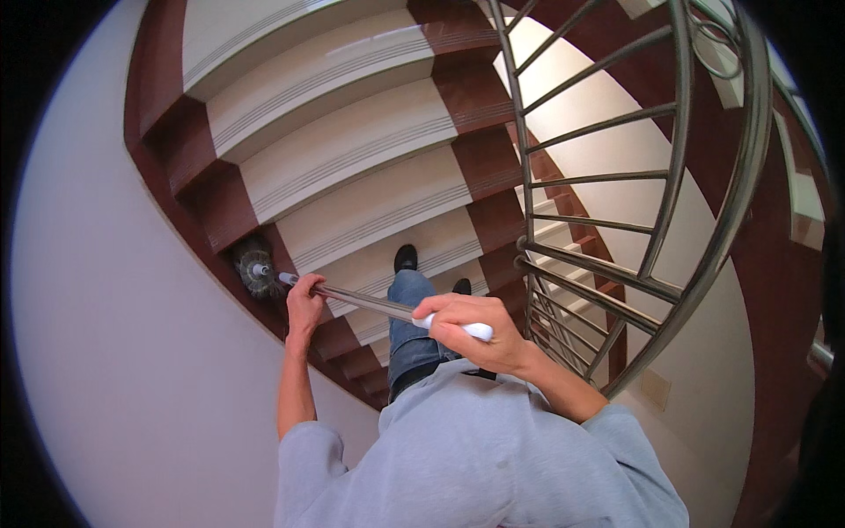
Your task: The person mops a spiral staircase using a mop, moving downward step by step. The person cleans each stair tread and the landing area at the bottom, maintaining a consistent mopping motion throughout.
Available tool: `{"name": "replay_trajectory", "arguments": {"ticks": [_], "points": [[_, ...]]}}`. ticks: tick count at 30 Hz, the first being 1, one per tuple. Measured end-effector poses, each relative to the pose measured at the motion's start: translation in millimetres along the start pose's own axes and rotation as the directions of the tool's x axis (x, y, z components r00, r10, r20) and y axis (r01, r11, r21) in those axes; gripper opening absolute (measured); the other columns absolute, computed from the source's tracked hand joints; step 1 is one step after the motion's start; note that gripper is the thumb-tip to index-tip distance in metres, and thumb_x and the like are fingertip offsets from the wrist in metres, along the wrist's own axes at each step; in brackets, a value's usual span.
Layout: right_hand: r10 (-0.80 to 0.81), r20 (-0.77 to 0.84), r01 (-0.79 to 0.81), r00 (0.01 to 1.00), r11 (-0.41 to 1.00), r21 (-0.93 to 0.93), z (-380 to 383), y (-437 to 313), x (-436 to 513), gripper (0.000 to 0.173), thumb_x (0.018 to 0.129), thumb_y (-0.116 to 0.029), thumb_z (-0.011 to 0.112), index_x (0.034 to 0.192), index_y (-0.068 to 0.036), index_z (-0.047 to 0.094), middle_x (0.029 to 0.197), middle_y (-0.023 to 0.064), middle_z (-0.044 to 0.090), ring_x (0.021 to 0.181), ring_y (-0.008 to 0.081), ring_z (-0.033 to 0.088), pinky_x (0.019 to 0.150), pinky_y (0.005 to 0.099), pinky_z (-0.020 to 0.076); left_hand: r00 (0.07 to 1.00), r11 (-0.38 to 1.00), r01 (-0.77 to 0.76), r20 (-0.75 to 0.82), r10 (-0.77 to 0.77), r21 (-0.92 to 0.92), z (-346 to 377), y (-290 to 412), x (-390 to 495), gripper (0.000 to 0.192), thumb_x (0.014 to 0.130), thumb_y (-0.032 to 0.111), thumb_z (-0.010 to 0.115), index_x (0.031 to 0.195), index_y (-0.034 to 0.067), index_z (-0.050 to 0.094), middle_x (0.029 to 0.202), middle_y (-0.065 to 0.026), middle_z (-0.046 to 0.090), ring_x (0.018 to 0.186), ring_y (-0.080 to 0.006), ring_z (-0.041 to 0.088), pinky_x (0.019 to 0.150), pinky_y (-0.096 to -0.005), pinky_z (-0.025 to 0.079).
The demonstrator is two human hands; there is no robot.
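Note:
Both my hands are closed around a metal mop pole (367, 301) that slants across my body. My right hand (476, 330) grips the white plastic handle (480, 331) at its upper end. Farther along the pole, near its lower end, my left hand (306, 306) holds the metal shaft. A round mop head (255, 269) with grey strands and a pale hub lies at the left end of a stair tread. It rests on the dark red border tile (277, 245), close to the wall.
Cream stair treads (370, 165) with grooved edges and dark red ends rise ahead. A white wall (132, 317) borders the left side. To the right stands a stainless steel railing (713, 244), with a lower flight (561, 224) beyond it. My black shoe (405, 257) is on a step.

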State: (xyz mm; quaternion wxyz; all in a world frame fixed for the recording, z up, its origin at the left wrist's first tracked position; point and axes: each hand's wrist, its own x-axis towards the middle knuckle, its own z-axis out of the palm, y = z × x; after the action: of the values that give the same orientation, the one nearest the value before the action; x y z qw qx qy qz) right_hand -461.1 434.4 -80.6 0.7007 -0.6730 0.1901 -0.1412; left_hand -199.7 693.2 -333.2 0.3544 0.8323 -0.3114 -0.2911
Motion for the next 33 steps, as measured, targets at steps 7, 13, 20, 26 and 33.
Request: {"name": "replay_trajectory", "arguments": {"ticks": [7, 13, 20, 26, 33], "points": [[-0.117, -0.134, 0.092, 0.984, 0.979, -0.180, -125.9, -4.6, -86.8, 0.020, 0.088, -0.010, 0.062, 0.074, 0.002, 0.069, 0.096, 0.0242, 0.077, 0.082, 0.0270, 0.075, 0.079, 0.0375, 0.0603, 0.985, 0.984, -0.163, -0.068, 0.158, -0.072, 125.2, 100.3, 7.7, 0.034, 0.079, -0.007, 0.076, 0.111, 0.005, 0.073, 0.110, -0.0100, 0.074, 0.085, -0.0226, 0.073, 0.075, -0.0337, 0.058], [-0.240, -0.429, 0.165, 0.871, 0.965, -0.206, -224.4, 16.3, -209.2, 0.023, 0.089, -0.013, 0.063, 0.073, 0.002, 0.069, 0.091, 0.0223, 0.078, 0.075, 0.0243, 0.075, 0.070, 0.0340, 0.0597, 0.950, 0.947, -0.313, -0.035, 0.311, -0.077, 267.9, 188.2, -5.9, 0.032, 0.080, -0.005, 0.077, 0.110, 0.005, 0.073, 0.107, -0.0107, 0.073, 0.084, -0.0239, 0.072, 0.074, -0.0343, 0.059], [-0.309, -0.723, -0.008, 0.618, 0.917, -0.398, -252.5, -2.0, -354.8, 0.030, 0.089, -0.019, 0.062, 0.066, -0.002, 0.063, 0.081, 0.0198, 0.077, 0.071, 0.0239, 0.073, 0.074, 0.0348, 0.0558, 0.850, 0.862, -0.483, 0.154, 0.504, -0.154, 384.6, 281.9, -39.7, 0.032, 0.078, -0.007, 0.079, 0.108, 0.005, 0.074, 0.105, -0.0115, 0.073, 0.087, -0.0271, 0.073, 0.074, -0.0357, 0.060], [-0.394, -0.789, -0.006, 0.472, 0.893, -0.450, -248.3, 15.2, -419.7, 0.034, 0.092, -0.024, 0.063, 0.067, -0.002, 0.062, 0.081, 0.0212, 0.076, 0.070, 0.0249, 0.073, 0.068, 0.0351, 0.0555, 0.704, 0.749, -0.623, 0.257, 0.662, -0.224, 458.3, 335.5, -38.4, 0.032, 0.076, -0.010, 0.072, 0.106, 0.002, 0.072, 0.108, -0.0138, 0.071, 0.092, -0.0336, 0.072, 0.074, -0.0380, 0.059], [-0.526, -0.685, -0.033, 0.505, 0.781, -0.624, -239.7, 24.9, -433.3, 0.031, 0.092, -0.024, 0.066, 0.071, -0.001, 0.064, 0.084, 0.0223, 0.076, 0.063, 0.0248, 0.069, 0.060, 0.0339, 0.0542, 0.593, 0.680, -0.654, 0.333, 0.733, -0.332, 492.6, 355.3, -27.8, 0.035, 0.077, -0.010, 0.069, 0.110, -0.001, 0.068, 0.117, -0.0199, 0.068, 0.107, -0.0429, 0.067, 0.087, -0.0455, 0.056]]}}
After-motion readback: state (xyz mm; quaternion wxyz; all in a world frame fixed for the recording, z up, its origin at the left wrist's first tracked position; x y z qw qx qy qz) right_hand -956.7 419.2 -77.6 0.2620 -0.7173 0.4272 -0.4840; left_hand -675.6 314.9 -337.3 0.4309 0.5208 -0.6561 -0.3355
